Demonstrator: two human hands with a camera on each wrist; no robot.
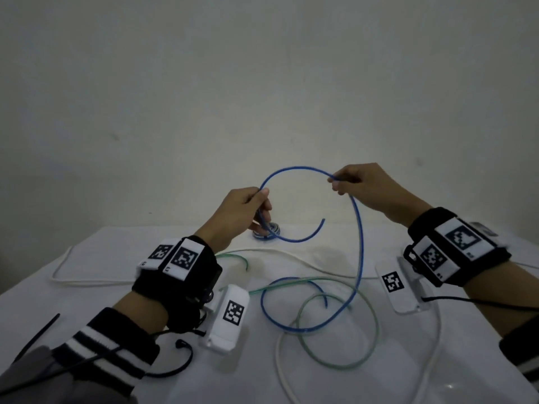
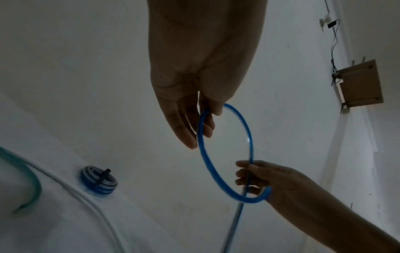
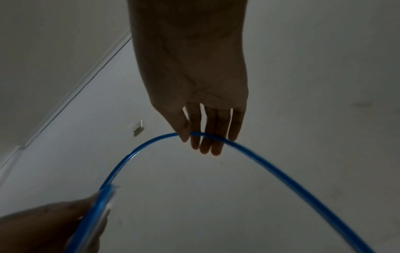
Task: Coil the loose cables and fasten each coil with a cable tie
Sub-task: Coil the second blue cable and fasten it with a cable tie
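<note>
A blue cable (image 1: 359, 246) arches in the air between both hands above a white table (image 1: 102, 287). My left hand (image 1: 248, 211) pinches it near one end, and that short end curls down to the right. My right hand (image 1: 350, 182) pinches the cable (image 3: 270, 167) further along; from there it drops to a loose loop on the table. In the left wrist view the blue cable (image 2: 249, 137) forms a ring between my left hand (image 2: 194, 119) and right hand (image 2: 255, 178). A small blue and white coil (image 2: 99, 181) bound with a black tie sits behind my left hand.
A green cable (image 1: 335, 363) and a white cable (image 1: 291, 255) lie loose across the table, tangled under the blue loop. A black cable tie (image 1: 38, 336) lies at the front left. White tagged blocks (image 1: 227, 316) hang under both wrists. A bare wall stands behind.
</note>
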